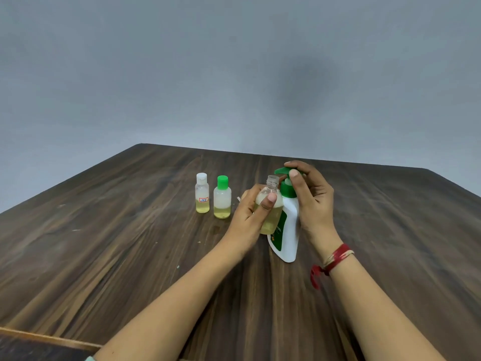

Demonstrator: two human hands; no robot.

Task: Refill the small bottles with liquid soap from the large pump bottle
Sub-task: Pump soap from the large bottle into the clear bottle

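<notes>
Near the middle of the table, held upright and uncapped: a small clear bottle [272,190], partly full of pale yellow liquid, its threaded neck just below the spout of the green pump head [280,171]. Wrapped round the body of it, the left hand [247,220], thumb pressed across the front, fingers curled behind. Right beside and touching or nearly touching on the right, the large pump bottle [290,230]: white, with a green label, standing on the wood and leaning a little to the left. On top of the pump, the right hand [315,204], fingers bent over the head and thumb tip against its near side (gripping it rather than lying flat). Round the right wrist, a red thread band [335,257] with a loose end hanging down. Farther left, well apart from the hands, two more small bottles standing side by side: a white-capped bottle [202,196] with a little red-edged label, and a green-capped bottle [222,201], each with yellow liquid in the lower part only. Just behind the left hand, a small white bit [238,199], too hidden to tell what. Beneath everything, a dark wood-grain table [117,243]; beyond its far edge, a plain grey wall [182,74].
</notes>
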